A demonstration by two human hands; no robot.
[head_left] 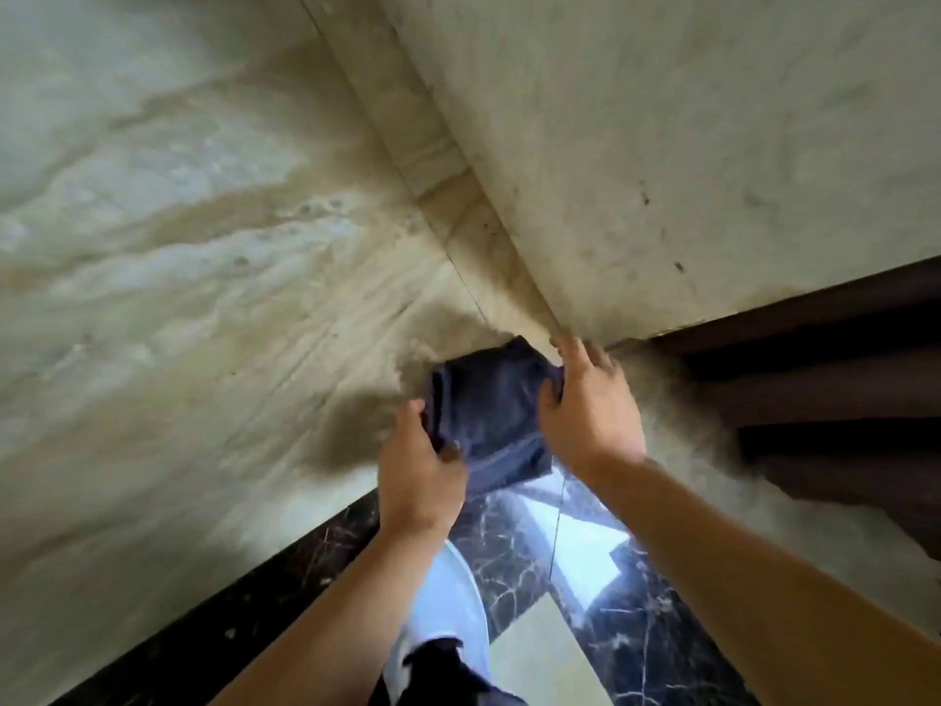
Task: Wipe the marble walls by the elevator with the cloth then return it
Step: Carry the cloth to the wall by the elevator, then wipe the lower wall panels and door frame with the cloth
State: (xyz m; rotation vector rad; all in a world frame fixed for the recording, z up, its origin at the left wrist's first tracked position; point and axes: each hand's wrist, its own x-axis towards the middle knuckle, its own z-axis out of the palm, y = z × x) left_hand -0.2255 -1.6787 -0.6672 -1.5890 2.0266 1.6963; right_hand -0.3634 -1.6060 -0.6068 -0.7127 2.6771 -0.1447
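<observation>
Head view: left hand (420, 476) and right hand (590, 410) grip pinching dark cloth (491, 415), seemingly against marble wall (203, 247)

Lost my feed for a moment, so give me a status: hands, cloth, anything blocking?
Left hand and right hand both gripping the dark cloth. Cloth held low at the marble wall corner. Nothing in the way.

Showing cream-beige marble walls (203, 247) streaked with cloudy tan and pale grey veining, speckled with small dark marks on the right-hand slab. Contrasting against them, a dark navy-blue cloth (491, 410) with a faint stitched border band. Gleaming below, black floor tiles (646, 634) threaded with white veins, a pale cream inset, and a dark brown recessed frame (825, 379).
</observation>
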